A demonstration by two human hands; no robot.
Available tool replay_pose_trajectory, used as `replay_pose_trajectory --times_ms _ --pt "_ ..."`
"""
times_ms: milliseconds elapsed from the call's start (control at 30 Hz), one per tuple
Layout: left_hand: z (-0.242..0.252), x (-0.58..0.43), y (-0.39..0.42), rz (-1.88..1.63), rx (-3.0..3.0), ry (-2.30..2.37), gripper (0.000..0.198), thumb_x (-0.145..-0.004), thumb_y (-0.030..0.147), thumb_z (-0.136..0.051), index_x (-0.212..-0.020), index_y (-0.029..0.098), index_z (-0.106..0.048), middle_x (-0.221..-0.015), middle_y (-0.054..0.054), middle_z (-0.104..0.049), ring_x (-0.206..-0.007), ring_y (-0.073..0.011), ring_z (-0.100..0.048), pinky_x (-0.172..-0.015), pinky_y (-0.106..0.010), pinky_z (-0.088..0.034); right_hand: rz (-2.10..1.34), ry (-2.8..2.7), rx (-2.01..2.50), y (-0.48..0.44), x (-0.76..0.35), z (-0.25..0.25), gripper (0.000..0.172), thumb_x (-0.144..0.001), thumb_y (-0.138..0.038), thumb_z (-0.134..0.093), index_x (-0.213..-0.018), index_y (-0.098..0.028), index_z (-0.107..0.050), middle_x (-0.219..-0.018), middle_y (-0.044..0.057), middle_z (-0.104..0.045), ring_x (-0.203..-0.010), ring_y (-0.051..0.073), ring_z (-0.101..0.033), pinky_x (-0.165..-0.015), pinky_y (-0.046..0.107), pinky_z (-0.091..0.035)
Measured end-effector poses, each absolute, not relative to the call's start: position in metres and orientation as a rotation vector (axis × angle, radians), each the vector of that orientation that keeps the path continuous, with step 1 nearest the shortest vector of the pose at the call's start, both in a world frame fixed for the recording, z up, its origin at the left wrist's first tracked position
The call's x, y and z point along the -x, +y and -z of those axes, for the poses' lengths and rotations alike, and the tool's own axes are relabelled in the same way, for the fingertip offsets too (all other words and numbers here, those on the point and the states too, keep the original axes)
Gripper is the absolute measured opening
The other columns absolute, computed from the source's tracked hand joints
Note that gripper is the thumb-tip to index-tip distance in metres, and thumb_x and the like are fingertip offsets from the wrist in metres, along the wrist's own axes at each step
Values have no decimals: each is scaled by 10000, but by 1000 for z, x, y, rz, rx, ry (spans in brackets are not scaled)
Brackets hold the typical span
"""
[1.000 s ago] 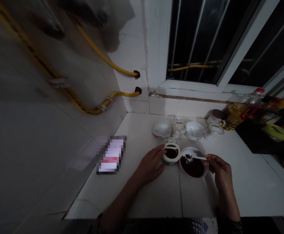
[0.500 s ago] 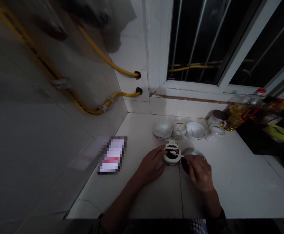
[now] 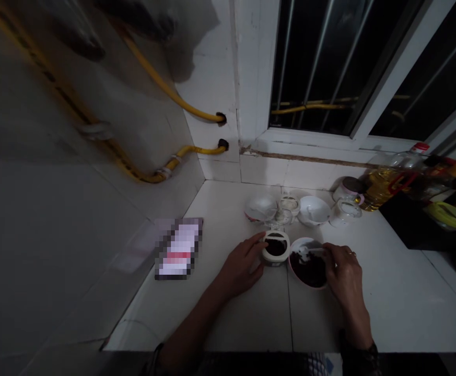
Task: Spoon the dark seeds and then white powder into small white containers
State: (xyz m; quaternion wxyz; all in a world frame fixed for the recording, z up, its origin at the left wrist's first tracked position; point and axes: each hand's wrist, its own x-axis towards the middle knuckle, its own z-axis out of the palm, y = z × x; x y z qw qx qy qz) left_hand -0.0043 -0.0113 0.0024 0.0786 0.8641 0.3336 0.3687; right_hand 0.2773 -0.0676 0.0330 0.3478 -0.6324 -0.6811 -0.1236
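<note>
My left hand (image 3: 240, 263) is wrapped round the left side of a small white jar (image 3: 275, 247) with a dark filling, which stands on the white counter (image 3: 388, 297). Just right of the jar sits a white bowl (image 3: 308, 265) holding dark red stuff. My right hand (image 3: 343, 272) rests at the bowl's right edge, its fingers pinched on a small white spoon (image 3: 310, 253) whose tip lies in the bowl near its far rim.
Behind the jar stand two white bowls (image 3: 260, 208) (image 3: 313, 210), a glass jar (image 3: 288, 206) and two lidded pots (image 3: 345, 210). An oil bottle (image 3: 388, 180) and dark clutter fill the right. A phone (image 3: 178, 249) lies at the left by the wall. Yellow hoses (image 3: 165, 169) run along the tiles.
My right hand moved the spoon from the bowl over to the jar, then back right into the bowl. My left hand stayed on the jar.
</note>
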Motion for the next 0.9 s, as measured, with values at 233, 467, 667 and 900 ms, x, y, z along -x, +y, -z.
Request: replay_pose_trajectory --times_ms 233,467,667,900 --pt "-3 5 -12 -1093 -2590 1004 443 -837 105 -560 -1268 189 -495 -1400 -185 -558 -1269 -282 -595 -1005 -448 -552 -41 -1733 1573 -65 -270 -32 219 -922 -256 -480 -859 -221 -687 -777 60 -699 -763 235 -612 -729 368 -433" --pt "-6 4 -13 -1091 -2589 1016 460 -819 80 -550 -1261 198 -498 -1391 -177 -569 -1243 -275 -614 -989 -436 -562 -217 -1385 1603 -67 -268 -25 248 -869 -394 -546 -810 -225 -718 -746 41 -664 -754 226 -583 -735 363 -436" --pt "-8 6 -13 -1078 -2602 1012 465 -829 84 -543 -1278 195 -499 -1392 -180 -571 -1234 -276 -620 -985 -434 -568 -256 -1132 1594 -74 -270 -25 264 -813 -446 -598 -777 -215 -721 -739 38 -664 -746 225 -585 -731 354 -434" --pt "-4 7 -12 -1084 -2597 1016 480 -832 96 -550 -1297 206 -507 -1408 -172 -566 -1233 -275 -623 -994 -435 -560 -555 -874 1501 -77 -272 -29 264 -726 -467 -701 -733 -203 -703 -635 6 -611 -669 197 -551 -682 320 -417"
